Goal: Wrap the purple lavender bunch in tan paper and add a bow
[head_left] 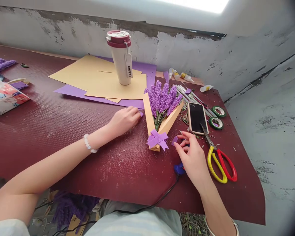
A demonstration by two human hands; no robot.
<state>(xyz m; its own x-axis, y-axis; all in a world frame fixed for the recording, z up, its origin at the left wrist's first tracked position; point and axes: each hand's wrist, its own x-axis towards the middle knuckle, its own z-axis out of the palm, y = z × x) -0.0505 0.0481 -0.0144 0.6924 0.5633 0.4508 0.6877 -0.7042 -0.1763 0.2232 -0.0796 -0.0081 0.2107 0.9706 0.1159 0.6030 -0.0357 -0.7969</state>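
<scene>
A bouquet of purple lavender-like flowers (162,100) lies in a folded tan paper wrap (149,113), with a purple paper bow (157,139) across its base. To its left, my left hand (126,120) rests on the table, fingers curled and closed at a small purple paper scrap (141,114). On the other side, my right hand (190,149) pinches another small purple paper piece (175,141) between thumb and fingers. Beneath that hand is a blue corded tool (179,169), mostly hidden.
Scissors (217,160) and a phone (198,118) lie right of my right hand, near green tape rolls (215,123). A coffee cup (120,59) stands on tan paper sheets (88,73). Small glue bottles (186,77) lie by the wall. A printed packet (7,98) is far left.
</scene>
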